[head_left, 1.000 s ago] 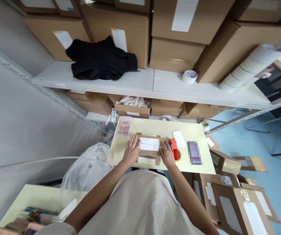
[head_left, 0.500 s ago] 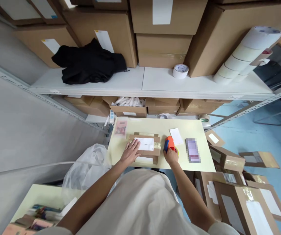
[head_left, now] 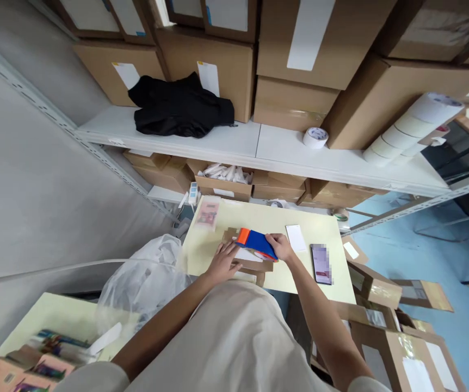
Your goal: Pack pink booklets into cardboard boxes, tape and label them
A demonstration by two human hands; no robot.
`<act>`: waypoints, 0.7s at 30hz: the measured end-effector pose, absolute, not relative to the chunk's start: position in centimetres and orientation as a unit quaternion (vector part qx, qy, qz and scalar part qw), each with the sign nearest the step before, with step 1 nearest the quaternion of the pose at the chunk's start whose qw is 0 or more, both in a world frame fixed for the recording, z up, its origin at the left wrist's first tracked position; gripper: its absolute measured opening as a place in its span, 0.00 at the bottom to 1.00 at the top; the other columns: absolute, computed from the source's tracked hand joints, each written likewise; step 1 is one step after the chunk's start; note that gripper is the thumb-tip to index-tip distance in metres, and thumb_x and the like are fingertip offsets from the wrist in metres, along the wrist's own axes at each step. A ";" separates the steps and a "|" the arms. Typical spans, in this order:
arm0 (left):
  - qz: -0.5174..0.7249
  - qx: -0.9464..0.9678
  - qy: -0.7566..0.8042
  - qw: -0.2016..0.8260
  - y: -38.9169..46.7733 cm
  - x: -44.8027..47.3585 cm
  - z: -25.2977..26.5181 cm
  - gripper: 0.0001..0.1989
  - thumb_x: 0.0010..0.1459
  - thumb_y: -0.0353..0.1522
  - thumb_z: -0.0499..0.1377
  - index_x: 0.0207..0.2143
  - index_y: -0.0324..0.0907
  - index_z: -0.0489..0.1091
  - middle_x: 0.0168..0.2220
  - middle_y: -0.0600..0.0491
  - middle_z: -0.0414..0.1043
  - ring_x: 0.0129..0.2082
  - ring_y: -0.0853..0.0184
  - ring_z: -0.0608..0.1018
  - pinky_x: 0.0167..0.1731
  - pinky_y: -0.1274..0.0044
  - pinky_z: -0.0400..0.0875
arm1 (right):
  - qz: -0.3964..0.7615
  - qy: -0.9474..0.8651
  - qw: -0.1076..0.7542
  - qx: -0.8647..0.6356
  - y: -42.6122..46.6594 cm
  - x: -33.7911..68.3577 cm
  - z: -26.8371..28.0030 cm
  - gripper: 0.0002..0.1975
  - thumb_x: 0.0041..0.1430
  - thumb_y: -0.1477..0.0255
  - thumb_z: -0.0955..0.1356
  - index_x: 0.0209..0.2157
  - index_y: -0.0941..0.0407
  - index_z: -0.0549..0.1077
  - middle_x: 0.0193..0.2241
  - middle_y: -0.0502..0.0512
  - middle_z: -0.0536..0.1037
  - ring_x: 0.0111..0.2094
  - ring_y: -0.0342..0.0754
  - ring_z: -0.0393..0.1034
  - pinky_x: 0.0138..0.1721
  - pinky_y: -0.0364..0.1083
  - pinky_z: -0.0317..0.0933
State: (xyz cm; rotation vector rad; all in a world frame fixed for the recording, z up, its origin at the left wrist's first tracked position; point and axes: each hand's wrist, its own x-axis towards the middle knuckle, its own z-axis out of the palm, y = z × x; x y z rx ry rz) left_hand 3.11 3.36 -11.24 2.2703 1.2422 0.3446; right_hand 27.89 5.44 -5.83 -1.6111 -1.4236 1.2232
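My right hand [head_left: 280, 246] grips a blue and orange tape dispenser [head_left: 261, 243], held over the cardboard box [head_left: 265, 265] on the pale yellow table [head_left: 254, 212]. The dispenser's orange end points left, toward my left hand [head_left: 223, 262]. That hand lies on the left part of the box with its fingers stretched out, close to the dispenser's end. White paper labels show on the box, partly covered by the dispenser and my hands. Right of my right hand lie a white slip of paper [head_left: 296, 238] and a phone [head_left: 321, 264].
A pink packet [head_left: 207, 213] lies at the table's back left. Behind stands a shelf [head_left: 275, 147] with cartons, a black garment [head_left: 183, 106] and tape rolls [head_left: 315, 138]. A clear plastic bag [head_left: 140, 277] is on the left; cardboard boxes [head_left: 397, 348] pile up on the right.
My right hand has lifted the tape dispenser from the table right of the box and brought it left, over the box. My left hand stays on the box. The camera view has shifted and tilted.
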 end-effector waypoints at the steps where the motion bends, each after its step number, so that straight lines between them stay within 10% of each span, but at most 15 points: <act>1: 0.157 0.813 0.472 0.303 3.6 3.3 -10.8 0.26 0.57 0.39 0.55 0.57 0.40 0.63 0.60 0.43 0.61 0.63 0.54 0.59 0.61 0.59 0.49 | 0.471 -0.541 0.324 -0.617 5.4 27.9 -6.2 0.27 0.53 0.47 0.61 0.16 0.54 0.54 0.14 0.44 0.53 0.18 0.39 0.46 0.20 0.42 0.44; 11: 0.282 0.314 0.487 0.765 7.1 5.6 -6.7 0.24 0.47 0.49 0.63 0.40 0.41 0.71 0.36 0.49 0.75 0.30 0.70 0.75 0.35 0.76 0.67 | 0.477 -0.555 0.344 -0.588 4.2 28.9 -7.4 0.27 0.53 0.47 0.61 0.16 0.55 0.57 0.15 0.46 0.56 0.18 0.39 0.48 0.20 0.42 0.45; 21: 0.283 0.208 0.456 0.818 7.7 5.6 -8.0 0.19 0.46 0.47 0.64 0.29 0.40 0.70 0.26 0.55 0.72 0.25 0.73 0.73 0.30 0.78 0.64 | 0.465 -0.554 0.331 -0.606 3.4 28.9 -7.8 0.27 0.54 0.46 0.60 0.17 0.54 0.57 0.15 0.45 0.56 0.18 0.40 0.50 0.19 0.42 0.46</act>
